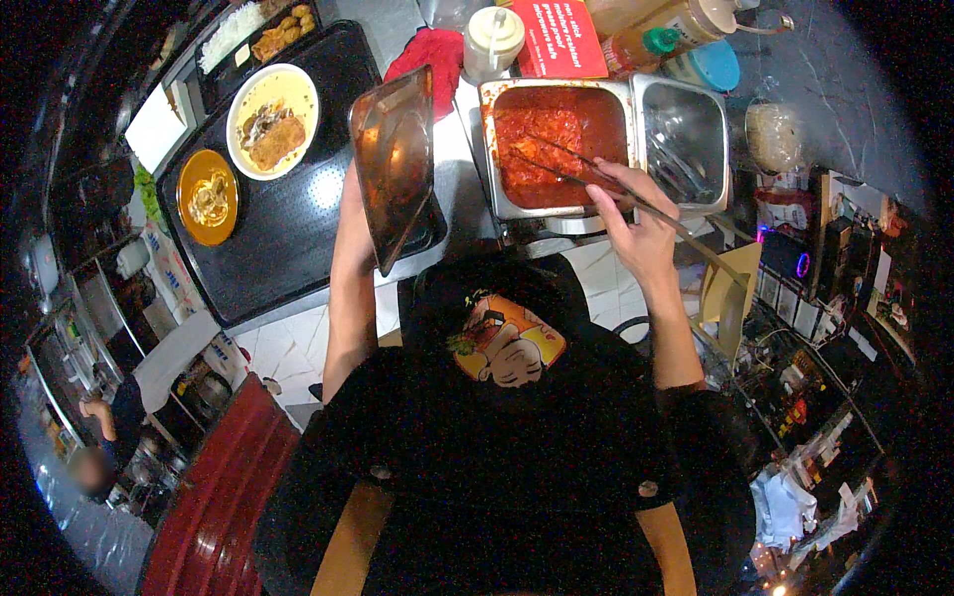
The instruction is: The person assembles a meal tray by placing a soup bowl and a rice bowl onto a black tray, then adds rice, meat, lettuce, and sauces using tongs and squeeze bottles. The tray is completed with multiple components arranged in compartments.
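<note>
My right hand point(641, 233) is closed around long metal tongs point(711, 256). The tips of the tongs reach into red, saucy food point(542, 134) that looks like kimchi, inside a square steel pan point(489, 164). To the left of that pan, my left hand point(355, 204) holds up a see-through lid point(393, 164) smeared with reddish sauce. The lid is tilted on edge and hides most of my left fingers. Against the red pan's right side sits a second steel pan point(686, 144) with a shiny, clear surface.
A black tray point(268, 268) on the left carries a cream-coloured bowl point(316, 119) of food and an orange bowl point(206, 241). Behind the pans are a red cloth point(422, 62), a white-lidded tub point(494, 45), a red box point(564, 40) and several bottles. Another person point(119, 427) stands far left.
</note>
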A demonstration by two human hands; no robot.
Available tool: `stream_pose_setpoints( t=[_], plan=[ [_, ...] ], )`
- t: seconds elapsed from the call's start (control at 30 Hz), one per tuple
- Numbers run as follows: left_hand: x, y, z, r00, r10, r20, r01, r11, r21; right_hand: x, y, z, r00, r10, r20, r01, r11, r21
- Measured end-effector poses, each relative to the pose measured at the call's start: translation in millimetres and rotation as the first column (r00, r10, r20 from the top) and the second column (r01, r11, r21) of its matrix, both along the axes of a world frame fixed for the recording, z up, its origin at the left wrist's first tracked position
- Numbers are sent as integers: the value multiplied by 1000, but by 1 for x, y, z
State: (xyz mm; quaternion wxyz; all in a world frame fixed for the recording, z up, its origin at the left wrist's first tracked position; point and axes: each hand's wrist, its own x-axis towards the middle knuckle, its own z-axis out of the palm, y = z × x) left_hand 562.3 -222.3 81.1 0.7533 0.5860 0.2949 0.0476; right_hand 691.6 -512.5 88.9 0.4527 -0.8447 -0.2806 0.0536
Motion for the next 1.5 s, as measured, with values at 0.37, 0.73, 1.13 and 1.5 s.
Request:
stream_pose_setpoints(
  t=[0.37,0.73,1.13,1.5],
  plan=[
    [9,0,-1,995,-77,60,70,992,110,-4,4,-6,998,-56,-41,57,998,18],
    [15,-2,-4,995,-81,53,81,997,-2,-5,-4,14,990,-99,-101,102,995,22],
    [5,9,-13,994,-98,48,97,995,20,-9,-18,16,993,-118,-29,116,992,-47],
    [4,6,-8,998,-61,-1,61,996,58,-11,10,9,995,-56,-78,54,998,-37]
  ],
)
